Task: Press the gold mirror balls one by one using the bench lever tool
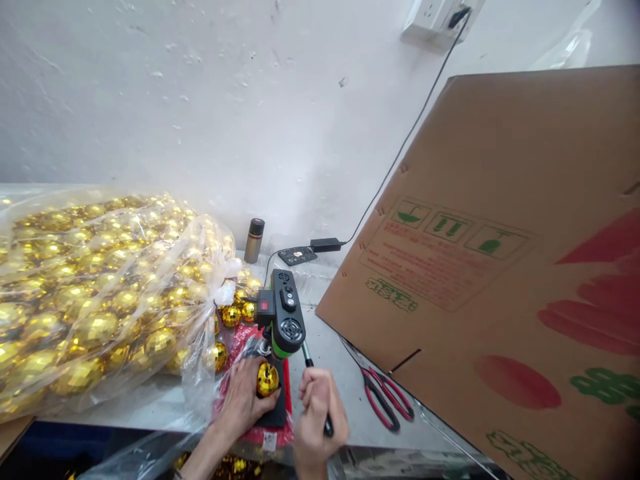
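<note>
My left hand (pixel 239 395) is closed around a shiny gold faceted ball (pixel 269 381), holding it on the dark base (pixel 274 418) of a small bench drill press (pixel 289 312). A dark spot shows on the ball's upper side. The drill press head is black with a green band and hangs just above and beyond the ball; the bit's tip cannot be made out. To the right, my right hand (pixel 320 417) wraps around the black-gripped lever handle (pixel 328 427) of the press. Red plastic (pixel 270 437) lies under the base.
A large clear bag (pixel 100 287) of gold balls fills the left side, with several loose balls (pixel 231 316) beside it. Red-handled pliers (pixel 385 397) lie near a big cardboard box (pixel 450 267) on the right. A bottle (pixel 255 240) and a power adapter (pixel 325 245) stand behind.
</note>
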Motion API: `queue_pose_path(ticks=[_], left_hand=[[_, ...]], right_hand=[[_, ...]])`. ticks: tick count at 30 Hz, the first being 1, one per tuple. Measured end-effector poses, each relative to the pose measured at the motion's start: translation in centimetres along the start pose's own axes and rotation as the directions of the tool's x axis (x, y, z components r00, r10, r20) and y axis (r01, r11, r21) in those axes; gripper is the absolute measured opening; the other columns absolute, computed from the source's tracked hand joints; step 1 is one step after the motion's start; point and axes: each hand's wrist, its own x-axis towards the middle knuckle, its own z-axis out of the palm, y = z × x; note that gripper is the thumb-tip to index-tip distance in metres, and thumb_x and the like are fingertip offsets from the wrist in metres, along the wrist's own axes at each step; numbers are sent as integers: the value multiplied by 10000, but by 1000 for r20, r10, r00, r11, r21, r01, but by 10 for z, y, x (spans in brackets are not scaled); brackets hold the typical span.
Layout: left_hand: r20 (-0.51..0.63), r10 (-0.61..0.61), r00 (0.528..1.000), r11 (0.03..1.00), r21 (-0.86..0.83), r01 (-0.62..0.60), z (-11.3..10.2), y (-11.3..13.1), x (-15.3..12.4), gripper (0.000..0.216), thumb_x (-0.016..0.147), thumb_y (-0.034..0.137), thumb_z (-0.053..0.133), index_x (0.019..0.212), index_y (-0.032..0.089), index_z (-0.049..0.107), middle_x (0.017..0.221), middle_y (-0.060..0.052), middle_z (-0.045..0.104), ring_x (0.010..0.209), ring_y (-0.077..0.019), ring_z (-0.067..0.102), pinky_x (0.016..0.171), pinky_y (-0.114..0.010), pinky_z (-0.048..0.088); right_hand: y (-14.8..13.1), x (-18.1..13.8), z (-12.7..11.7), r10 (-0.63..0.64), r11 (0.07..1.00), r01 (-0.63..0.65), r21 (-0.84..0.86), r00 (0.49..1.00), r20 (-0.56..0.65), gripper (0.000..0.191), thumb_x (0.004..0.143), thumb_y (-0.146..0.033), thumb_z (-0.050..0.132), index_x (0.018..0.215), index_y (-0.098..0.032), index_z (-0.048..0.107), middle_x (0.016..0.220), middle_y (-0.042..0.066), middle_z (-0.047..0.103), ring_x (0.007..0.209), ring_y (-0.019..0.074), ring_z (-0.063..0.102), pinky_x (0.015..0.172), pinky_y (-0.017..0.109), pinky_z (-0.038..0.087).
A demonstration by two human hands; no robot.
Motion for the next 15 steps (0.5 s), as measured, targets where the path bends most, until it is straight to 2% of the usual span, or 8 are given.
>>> queue_pose_path(ticks=[2, 4, 6, 8, 10, 12, 15], left_hand=[[8, 26, 1000, 999, -20, -26, -4, -3, -14, 493, 746, 250, 780, 1229, 199, 700, 1133, -133, 797, 1052, -367, 750, 925, -547, 609], [11, 82, 997, 996, -30, -82, -11, -10, -35, 582, 757, 269, 803, 1322, 219, 673, 1228, -150, 786, 1122, -380, 742, 961, -555, 614], [4, 144, 990, 990, -13, -143, -20, -18, -54, 659, 774, 378, 840, 1388, 238, 646, 1313, -167, 761, 1187, -396, 724, 983, -556, 620], [-22, 171, 985, 985, 31, -171, -33, -24, -62, 604, 856, 473, 782, 1401, 254, 642, 1372, -165, 738, 1236, -381, 709, 997, -529, 628], [-64, 148, 987, 985, 95, -142, -47, -27, -53, 419, 1002, 417, 594, 1386, 258, 652, 1400, -141, 726, 1278, -329, 693, 1034, -486, 616], [-99, 83, 992, 979, 193, -62, -62, -29, -29, 387, 1057, 271, 419, 1340, 235, 681, 1374, -132, 735, 1286, -295, 683, 1072, -468, 590], [-71, -73, 995, 900, 424, 96, -80, -33, 9, 390, 995, 151, 418, 1232, 171, 726, 1284, -179, 753, 1196, -337, 702, 1001, -484, 597]], right_hand=[[-11, 18, -2, 70, 998, -70, -1, 995, 68, 341, 1080, -175, 469, 745, -208, 527, 653, -42, 498, 560, 101, 504, 526, 230, 387], [-16, 27, -4, 62, 998, -65, 18, 991, 115, 368, 1077, -172, 478, 712, -208, 511, 641, -40, 497, 581, 104, 520, 558, 234, 414], [-16, 25, -6, 22, 999, -26, 36, 992, 123, 384, 1073, -151, 469, 695, -209, 490, 644, -37, 500, 600, 106, 533, 576, 236, 429], [-13, 16, -5, 4, 999, -8, 38, 995, 99, 374, 1071, -147, 468, 702, -210, 490, 650, -36, 501, 595, 104, 526, 560, 232, 425], [-11, 7, -3, 9, 999, -11, 33, 998, 56, 366, 1072, -150, 463, 713, -213, 490, 644, -36, 490, 588, 107, 520, 536, 227, 417], [-11, 1, -1, 2, 999, -3, 39, 1000, 29, 358, 1066, -134, 462, 718, -215, 485, 630, -37, 470, 591, 114, 519, 526, 225, 413], [-10, 2, -2, -24, 999, 22, 37, 998, 53, 357, 1042, -92, 466, 708, -216, 482, 622, -36, 465, 600, 120, 530, 537, 232, 424]])
